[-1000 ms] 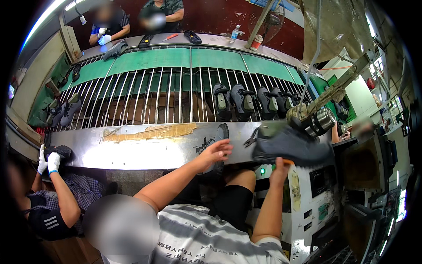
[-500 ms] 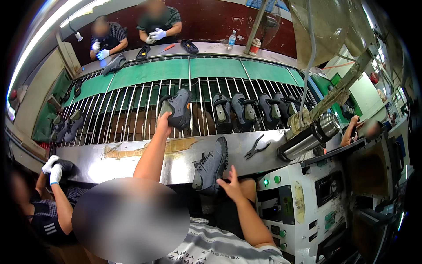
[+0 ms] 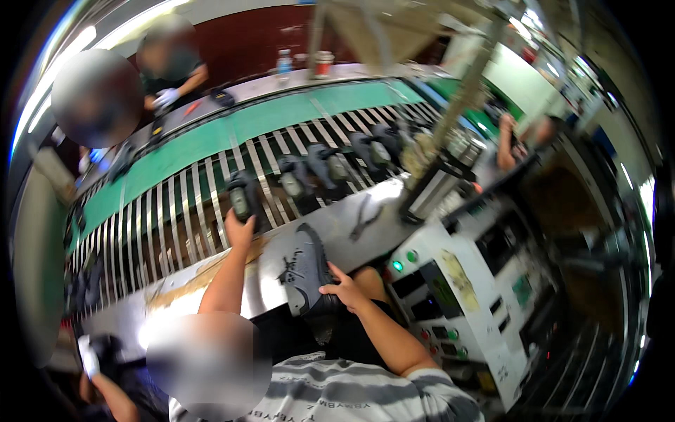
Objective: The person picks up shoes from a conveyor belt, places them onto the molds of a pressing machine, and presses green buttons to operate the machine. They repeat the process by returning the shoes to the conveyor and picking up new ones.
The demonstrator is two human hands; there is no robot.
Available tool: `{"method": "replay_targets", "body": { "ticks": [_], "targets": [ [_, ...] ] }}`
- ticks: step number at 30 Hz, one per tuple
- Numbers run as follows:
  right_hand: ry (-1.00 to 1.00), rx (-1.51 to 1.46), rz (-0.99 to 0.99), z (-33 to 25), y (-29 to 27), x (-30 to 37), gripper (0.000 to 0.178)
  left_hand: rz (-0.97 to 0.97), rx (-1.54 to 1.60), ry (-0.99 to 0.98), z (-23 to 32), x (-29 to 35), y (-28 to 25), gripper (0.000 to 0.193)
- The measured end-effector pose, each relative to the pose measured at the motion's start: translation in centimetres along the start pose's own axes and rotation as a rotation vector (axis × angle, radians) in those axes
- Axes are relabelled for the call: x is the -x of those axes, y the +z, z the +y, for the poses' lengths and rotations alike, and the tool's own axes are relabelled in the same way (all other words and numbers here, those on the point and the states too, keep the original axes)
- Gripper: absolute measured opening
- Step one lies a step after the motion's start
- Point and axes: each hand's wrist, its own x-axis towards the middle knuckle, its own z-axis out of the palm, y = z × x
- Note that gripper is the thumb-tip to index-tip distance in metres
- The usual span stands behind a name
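Observation:
My left hand [image 3: 240, 231] reaches out to the roller conveyor [image 3: 169, 221] and grips a dark grey shoe [image 3: 241, 202] by its heel end. That shoe rests on the metal rods, its toe pointing away from me. Nearer to me, a grey lace-up shoe [image 3: 299, 266] leans across the front edge of the metal bench [image 3: 273, 281]. My right hand [image 3: 343, 288] holds it by the sole side, with thumb and fingers closed on it. Pliers [image 3: 365, 214] lie on the bench to the right of this shoe, blurred by motion.
Several grey shoes [image 3: 320, 165] stand in a row on the conveyor. A steel flask [image 3: 429, 190] lies at the bench's right end, above a white control panel [image 3: 450, 281]. Across the green belt [image 3: 267, 119], a person with white gloves [image 3: 167, 97] works. Another gloved person [image 3: 90, 359] sits at lower left.
The shoe in my left hand has gone from a raised, tilted pose to standing on the rods. My right hand, open beside the near shoe before, now grips it. The view has turned.

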Motion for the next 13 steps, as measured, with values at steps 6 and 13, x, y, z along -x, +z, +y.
{"method": "replay_targets", "body": {
  "ticks": [6,13],
  "targets": [
    [0.126,-1.025,-0.08,0.1,-6.4,13.1,0.051,-0.248,0.188,-0.036,-0.1,16.6,-3.0,0.011],
    [-0.546,-1.078,0.052,-5.5,-11.8,22.1,0.076,-0.344,-0.126,-0.007,2.7,18.5,-4.9,0.007]
  ]
}}
